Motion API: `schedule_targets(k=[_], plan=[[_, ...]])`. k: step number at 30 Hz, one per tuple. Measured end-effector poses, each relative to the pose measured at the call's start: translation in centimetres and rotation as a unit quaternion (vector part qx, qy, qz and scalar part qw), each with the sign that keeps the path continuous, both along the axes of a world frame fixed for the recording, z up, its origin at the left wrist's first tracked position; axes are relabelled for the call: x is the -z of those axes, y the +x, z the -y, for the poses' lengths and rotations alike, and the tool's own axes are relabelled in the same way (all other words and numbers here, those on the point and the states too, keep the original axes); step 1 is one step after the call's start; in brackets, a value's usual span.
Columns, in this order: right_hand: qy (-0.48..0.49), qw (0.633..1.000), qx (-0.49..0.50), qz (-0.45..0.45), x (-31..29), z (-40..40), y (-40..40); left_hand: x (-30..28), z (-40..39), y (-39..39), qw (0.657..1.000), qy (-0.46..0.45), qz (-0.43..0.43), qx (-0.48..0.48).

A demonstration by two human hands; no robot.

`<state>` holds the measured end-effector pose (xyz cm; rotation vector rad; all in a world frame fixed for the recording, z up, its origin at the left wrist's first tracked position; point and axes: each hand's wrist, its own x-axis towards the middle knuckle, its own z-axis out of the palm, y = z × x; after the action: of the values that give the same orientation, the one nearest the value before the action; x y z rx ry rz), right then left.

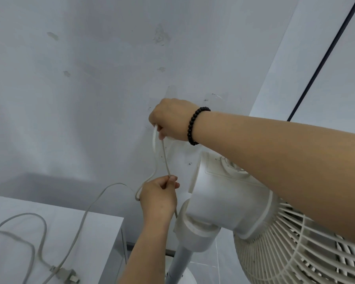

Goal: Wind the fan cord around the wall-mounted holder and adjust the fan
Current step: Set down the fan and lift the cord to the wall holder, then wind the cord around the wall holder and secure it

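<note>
Two hands at the wall. Your right hand (173, 119), black bead bracelet (195, 126) at the wrist, is raised against the wall (90, 78), fingers curled round a loop of the white fan cord (155, 140); the holder is hidden behind it. Your left hand (159, 194), lower, pinches the same cord between thumb and fingers. One slack length runs from there down to the white worktop (103, 224), ending in the plug (67, 274) lying on it. One white pedestal fan (219, 203) stands just right of your left hand, grille (295, 257) facing right.
</note>
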<state>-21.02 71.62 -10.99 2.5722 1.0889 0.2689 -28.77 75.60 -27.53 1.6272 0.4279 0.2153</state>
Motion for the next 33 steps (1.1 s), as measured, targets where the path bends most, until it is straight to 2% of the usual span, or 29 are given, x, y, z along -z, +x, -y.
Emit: schedule_targets(k=[5, 12, 20, 33], plan=[[0.086, 0.995, 0.044, -0.029, -0.2, 0.3, 1.3, 0.0, 0.2, 0.0, 1.000, 0.008, 0.001, -0.009], [0.144, 0.988, 0.063, 0.009, -1.0, 1.3, 1.6, 0.2, -0.4, -0.1, 1.000, 0.014, 0.012, 0.005], [0.098, 0.992, 0.048, 0.068, -0.6, 1.0, 1.6, 0.2, -0.2, 0.2, 1.000, 0.023, 0.009, 0.006], [0.036, 0.998, 0.036, 0.044, -2.4, 4.9, 1.1, 0.8, 0.4, 0.4, 0.996, 0.048, 0.030, 0.064]])
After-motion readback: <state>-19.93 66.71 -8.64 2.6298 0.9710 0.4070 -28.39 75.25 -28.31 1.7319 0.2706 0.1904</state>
